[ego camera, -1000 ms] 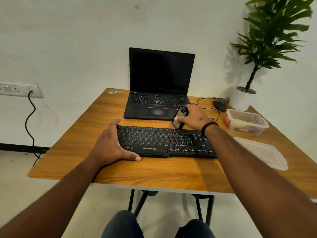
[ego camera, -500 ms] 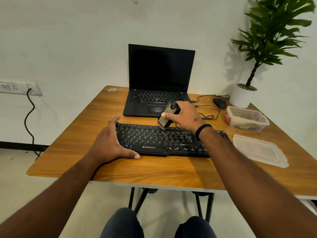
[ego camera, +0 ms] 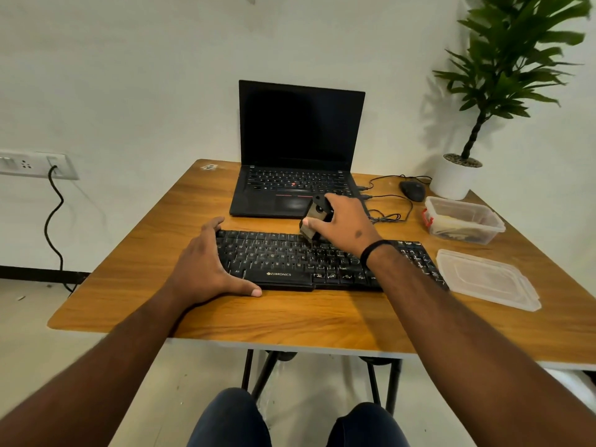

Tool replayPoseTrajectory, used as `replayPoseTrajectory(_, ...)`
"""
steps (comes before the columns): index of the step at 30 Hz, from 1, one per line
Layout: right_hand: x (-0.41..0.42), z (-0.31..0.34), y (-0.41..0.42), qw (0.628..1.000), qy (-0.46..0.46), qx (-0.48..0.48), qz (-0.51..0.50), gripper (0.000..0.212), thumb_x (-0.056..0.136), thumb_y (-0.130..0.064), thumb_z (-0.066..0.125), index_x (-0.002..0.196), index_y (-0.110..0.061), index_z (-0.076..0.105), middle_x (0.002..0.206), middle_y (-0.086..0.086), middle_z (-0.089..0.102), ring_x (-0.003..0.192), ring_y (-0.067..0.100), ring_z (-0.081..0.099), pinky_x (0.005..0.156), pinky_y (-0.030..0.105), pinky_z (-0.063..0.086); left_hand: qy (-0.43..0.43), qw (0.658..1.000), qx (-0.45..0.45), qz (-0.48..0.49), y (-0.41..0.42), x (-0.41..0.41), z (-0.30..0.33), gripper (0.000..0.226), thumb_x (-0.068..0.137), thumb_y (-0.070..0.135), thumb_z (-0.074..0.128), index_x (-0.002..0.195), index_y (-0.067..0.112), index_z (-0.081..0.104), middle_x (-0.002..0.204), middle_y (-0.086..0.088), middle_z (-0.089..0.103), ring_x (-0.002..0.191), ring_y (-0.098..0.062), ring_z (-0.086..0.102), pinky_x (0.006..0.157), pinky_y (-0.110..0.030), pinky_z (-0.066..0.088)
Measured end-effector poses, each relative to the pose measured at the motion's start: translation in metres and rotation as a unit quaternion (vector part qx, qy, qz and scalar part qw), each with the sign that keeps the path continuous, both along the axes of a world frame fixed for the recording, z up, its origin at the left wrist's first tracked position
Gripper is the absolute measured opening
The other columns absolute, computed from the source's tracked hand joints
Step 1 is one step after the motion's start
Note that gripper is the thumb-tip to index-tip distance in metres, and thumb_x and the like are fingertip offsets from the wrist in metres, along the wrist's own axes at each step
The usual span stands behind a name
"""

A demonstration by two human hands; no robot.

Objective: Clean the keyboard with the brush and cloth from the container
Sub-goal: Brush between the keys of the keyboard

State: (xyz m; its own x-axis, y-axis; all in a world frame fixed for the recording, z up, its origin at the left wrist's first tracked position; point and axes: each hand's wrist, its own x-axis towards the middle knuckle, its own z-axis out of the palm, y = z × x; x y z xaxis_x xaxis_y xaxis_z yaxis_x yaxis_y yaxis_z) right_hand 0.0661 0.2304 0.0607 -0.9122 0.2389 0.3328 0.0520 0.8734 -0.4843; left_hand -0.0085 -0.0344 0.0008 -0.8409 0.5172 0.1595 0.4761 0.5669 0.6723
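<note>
Bristles of the small black-and-tan block brush (ego camera: 312,221) touch the top rows of the black plastic keyboard (ego camera: 290,262) on our wooden table (ego camera: 290,317). Our right hand (ego camera: 346,225) grips the brush, while our left hand (ego camera: 206,269) rests flat, fingers straight, bracing the keyboard's left end.

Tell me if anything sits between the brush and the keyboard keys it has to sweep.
Nothing visible does. The right hand holds the brush with its lower end down on the keyboard near its far edge, while the left hand rests on the keyboard's left end, clear of the brush.
</note>
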Motion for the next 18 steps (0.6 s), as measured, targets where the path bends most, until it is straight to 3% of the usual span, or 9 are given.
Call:
replayPoseTrajectory(6, 0.001, -0.006, 0.001, 1.0, 0.005, -0.024, -0.017, 0.025, 0.089, -0.037, 0.071, 0.1, -0.019, 0.058, 0.093, -0.004, 0.06, 0.085, 0.011, 0.056, 0.068, 0.019, 0.042, -0.001, 1.0, 0.004, 0.001, 0.0, -0.001, -0.001, 0.162, 0.017, 0.084, 0.082, 0.154, 0.03, 0.014, 0.152, -0.007, 0.04, 0.136, -0.025, 0.042, 0.112, -0.044, 0.038)
replayPoseTrajectory(9, 0.002, -0.004, 0.005, 0.998, 0.029, -0.059, -0.026, 0.021, 0.088, -0.034, 0.072, 0.091, -0.02, 0.057, 0.084, -0.008, 0.059, 0.075, 0.004, 0.054, 0.061, 0.015, 0.037, -0.002, 1.0, 0.011, 0.002, 0.0, -0.001, -0.001, 0.161, 0.017, 0.081, 0.084, 0.153, 0.03, 0.015, 0.152, -0.006, 0.04, 0.136, -0.024, 0.042, 0.111, -0.041, 0.037)
replayPoseTrajectory(12, 0.003, -0.005, 0.01, 0.999, 0.008, -0.036, -0.039, 0.021, 0.087, -0.034, 0.073, 0.095, -0.018, 0.062, 0.091, -0.001, 0.065, 0.085, 0.014, 0.061, 0.067, 0.023, 0.047, -0.003, 1.0, 0.008, 0.0, 0.0, -0.001, -0.001, 0.16, 0.018, 0.08, 0.085, 0.153, 0.031, 0.015, 0.152, -0.007, 0.04, 0.136, -0.024, 0.041, 0.111, -0.041, 0.037)
replayPoseTrajectory(18, 0.006, -0.008, 0.011, 0.997, 0.001, -0.068, -0.034, 0.023, 0.087, -0.035, 0.073, 0.094, -0.018, 0.06, 0.093, 0.0, 0.065, 0.086, 0.014, 0.061, 0.065, 0.019, 0.044, -0.002, 1.0, 0.007, -0.001, 0.0, -0.001, -0.001, 0.161, 0.018, 0.081, 0.085, 0.154, 0.029, 0.015, 0.152, -0.007, 0.04, 0.136, -0.024, 0.041, 0.112, -0.042, 0.037)
